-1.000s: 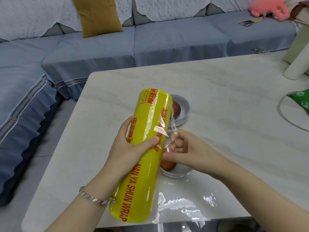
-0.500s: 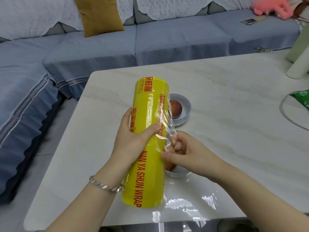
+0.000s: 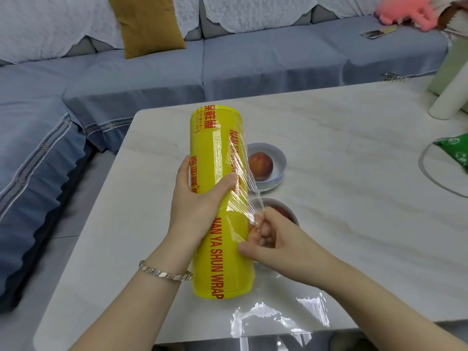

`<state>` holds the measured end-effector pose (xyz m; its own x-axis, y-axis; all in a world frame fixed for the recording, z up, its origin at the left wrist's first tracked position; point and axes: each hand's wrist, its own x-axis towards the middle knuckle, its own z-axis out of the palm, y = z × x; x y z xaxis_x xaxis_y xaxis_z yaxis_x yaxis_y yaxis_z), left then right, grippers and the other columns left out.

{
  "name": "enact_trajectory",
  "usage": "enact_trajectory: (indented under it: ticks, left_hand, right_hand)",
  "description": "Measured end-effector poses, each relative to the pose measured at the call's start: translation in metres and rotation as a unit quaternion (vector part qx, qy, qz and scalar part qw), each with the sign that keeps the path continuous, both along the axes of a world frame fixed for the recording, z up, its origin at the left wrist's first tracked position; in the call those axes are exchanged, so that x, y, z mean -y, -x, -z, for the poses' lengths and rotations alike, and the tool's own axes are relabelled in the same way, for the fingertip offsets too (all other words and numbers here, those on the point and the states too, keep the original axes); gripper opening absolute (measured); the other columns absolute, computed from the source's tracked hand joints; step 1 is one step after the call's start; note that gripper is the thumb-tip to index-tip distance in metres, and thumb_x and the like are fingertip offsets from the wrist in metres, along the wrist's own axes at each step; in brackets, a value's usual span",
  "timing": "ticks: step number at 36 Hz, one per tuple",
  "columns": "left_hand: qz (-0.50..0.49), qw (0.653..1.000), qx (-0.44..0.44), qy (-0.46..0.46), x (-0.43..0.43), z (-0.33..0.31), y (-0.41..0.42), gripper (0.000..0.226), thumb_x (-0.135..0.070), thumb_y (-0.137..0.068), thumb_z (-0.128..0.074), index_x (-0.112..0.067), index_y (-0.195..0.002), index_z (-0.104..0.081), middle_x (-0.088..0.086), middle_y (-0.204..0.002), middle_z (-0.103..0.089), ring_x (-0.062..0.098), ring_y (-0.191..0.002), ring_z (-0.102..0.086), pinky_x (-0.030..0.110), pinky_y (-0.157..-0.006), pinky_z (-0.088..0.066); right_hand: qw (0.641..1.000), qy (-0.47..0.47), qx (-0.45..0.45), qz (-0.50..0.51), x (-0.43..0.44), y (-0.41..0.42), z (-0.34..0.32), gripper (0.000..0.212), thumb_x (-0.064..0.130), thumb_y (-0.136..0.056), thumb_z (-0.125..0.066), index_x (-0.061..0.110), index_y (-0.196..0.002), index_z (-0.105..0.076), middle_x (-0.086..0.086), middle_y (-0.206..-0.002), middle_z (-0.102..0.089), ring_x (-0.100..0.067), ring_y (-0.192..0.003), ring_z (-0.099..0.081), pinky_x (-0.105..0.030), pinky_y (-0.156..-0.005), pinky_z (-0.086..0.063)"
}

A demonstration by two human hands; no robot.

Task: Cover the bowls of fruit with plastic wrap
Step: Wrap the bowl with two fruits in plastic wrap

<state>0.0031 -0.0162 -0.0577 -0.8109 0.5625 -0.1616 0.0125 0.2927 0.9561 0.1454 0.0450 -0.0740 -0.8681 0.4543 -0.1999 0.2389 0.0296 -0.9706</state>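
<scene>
Hands work the roll (image 3: 224, 262): left hand (image 3: 195, 206) grips its middle, right hand (image 3: 276, 239) pinches the film (image 3: 243, 188) edge.
More film has peeled free than half a second ago. The yellow, red-lettered roll is held over the table (image 3: 354, 173), bowls (image 3: 279, 158) at its 3 o'clock.

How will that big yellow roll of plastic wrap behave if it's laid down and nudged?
The yellow roll is a smooth cylinder, so on its side it would probably roll on the glossy table. It looks thick, likely heavy: the left hand reaches only partway round.
</scene>
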Motion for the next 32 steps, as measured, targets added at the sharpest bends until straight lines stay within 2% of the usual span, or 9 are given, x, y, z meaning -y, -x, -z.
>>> enact_trajectory:
  ticks: [3, 6, 12, 16, 21, 25, 28, 30, 32]
  left_hand:
    - [-0.003, 1.0, 0.001, 0.0, -0.001, 0.002, 0.0, 0.087, -0.046, -0.067, -0.077, -0.04, -0.139, -0.028, -0.007, -0.127, -0.055, 0.018, -0.101, -0.063, 0.042, -0.082, -0.056]
    - [-0.005, 1.0, -0.006, 0.003, -0.001, 0.004, 0.0, 0.087, -0.048, -0.067, -0.076, -0.041, -0.139, -0.028, -0.009, -0.128, -0.054, 0.019, -0.103, -0.062, 0.045, -0.084, -0.055]
    - [-0.027, 1.0, -0.01, -0.006, -0.005, 0.008, 0.003, 0.087, -0.048, -0.069, -0.075, -0.04, -0.14, -0.026, -0.008, -0.131, -0.052, 0.017, -0.104, -0.061, 0.04, -0.081, -0.056]
    - [-0.035, 0.999, -0.008, -0.007, -0.01, 0.009, 0.002, 0.088, -0.049, -0.07, -0.074, -0.04, -0.141, -0.023, -0.009, -0.132, -0.051, 0.015, -0.101, -0.06, 0.029, -0.073, -0.053]
    - [-0.034, 0.999, -0.033, 0.006, -0.011, 0.008, 0.006, 0.091, -0.055, -0.068, -0.074, -0.043, -0.141, -0.021, -0.007, -0.135, -0.048, 0.017, -0.105, -0.059, 0.038, -0.08, -0.055]
    - [-0.015, 0.995, -0.087, 0.046, -0.006, 0.005, 0.001, 0.095, -0.062, -0.066, -0.071, -0.047, -0.141, -0.014, -0.005, -0.135, -0.043, 0.015, -0.1, -0.053, 0.038, -0.083, -0.052]
    - [0.001, 0.984, -0.146, 0.1, -0.004, -0.001, -0.007, 0.097, -0.063, -0.068, -0.067, -0.047, -0.142, -0.007, -0.006, -0.116, -0.037, 0.011, -0.09, -0.043, 0.024, -0.066, -0.04]
    - [0.008, 0.977, -0.173, 0.127, -0.003, -0.006, -0.01, 0.098, -0.066, -0.067, -0.065, -0.049, -0.141, -0.003, -0.007, -0.109, -0.03, 0.012, -0.088, -0.042, 0.024, -0.064, -0.036]
    - [0.017, 0.973, -0.186, 0.136, -0.002, -0.008, -0.012, 0.099, -0.069, -0.065, -0.064, -0.05, -0.14, -0.002, -0.007, -0.108, -0.029, 0.011, -0.089, -0.041, 0.027, -0.07, -0.037]
  right_hand:
    - [1.0, 0.03, 0.003, -0.004, 0.001, 0.002, 0.003, 0.022, 0.013, -0.079, -0.069, 0.017, -0.086, -0.049, -0.001, -0.072, -0.061, -0.014, -0.07, -0.058, -0.034, -0.072, -0.051]
    - [1.0, 0.003, 0.003, -0.002, 0.004, -0.001, 0.005, 0.015, 0.017, -0.079, -0.07, 0.014, -0.069, -0.059, -0.001, -0.061, -0.057, -0.008, -0.057, -0.053, -0.025, -0.063, -0.046]
    - [0.991, -0.112, 0.019, 0.064, 0.013, -0.006, 0.012, 0.03, 0.032, -0.088, -0.055, 0.013, -0.066, -0.05, -0.018, -0.069, -0.06, -0.025, -0.062, -0.056, -0.043, -0.072, -0.051]
    - [0.992, -0.093, 0.01, 0.079, 0.023, -0.005, 0.01, 0.03, 0.033, -0.094, -0.042, 0.02, -0.068, -0.036, 0.001, -0.05, -0.052, -0.011, -0.039, -0.05, -0.033, -0.049, -0.048]
    - [0.998, -0.036, -0.011, 0.058, 0.023, -0.008, 0.015, 0.029, 0.028, -0.096, -0.041, 0.016, -0.071, -0.033, 0.003, -0.036, -0.04, -0.013, -0.028, -0.042, -0.024, -0.036, -0.035]
    - [0.993, -0.106, -0.002, 0.049, 0.009, -0.011, 0.017, 0.036, 0.026, -0.088, -0.057, 0.016, -0.058, -0.04, 0.008, -0.044, -0.037, -0.004, -0.042, -0.037, -0.016, -0.046, -0.031]
    - [0.99, -0.14, -0.014, 0.021, -0.001, -0.01, 0.011, 0.031, 0.024, -0.084, -0.065, 0.005, -0.061, -0.056, -0.004, -0.063, -0.051, -0.007, -0.063, -0.047, -0.02, -0.065, -0.038]
    - [0.994, -0.095, -0.029, 0.042, -0.006, -0.005, 0.008, 0.027, 0.028, -0.085, -0.063, 0.003, -0.074, -0.062, -0.011, -0.075, -0.059, -0.011, -0.073, -0.055, -0.024, -0.073, -0.042]
    - [0.992, 0.001, -0.03, 0.119, -0.012, 0.006, 0.006, 0.025, 0.034, -0.084, -0.06, 0.011, -0.094, -0.061, -0.001, -0.088, -0.064, -0.008, -0.084, -0.06, -0.022, -0.082, -0.046]
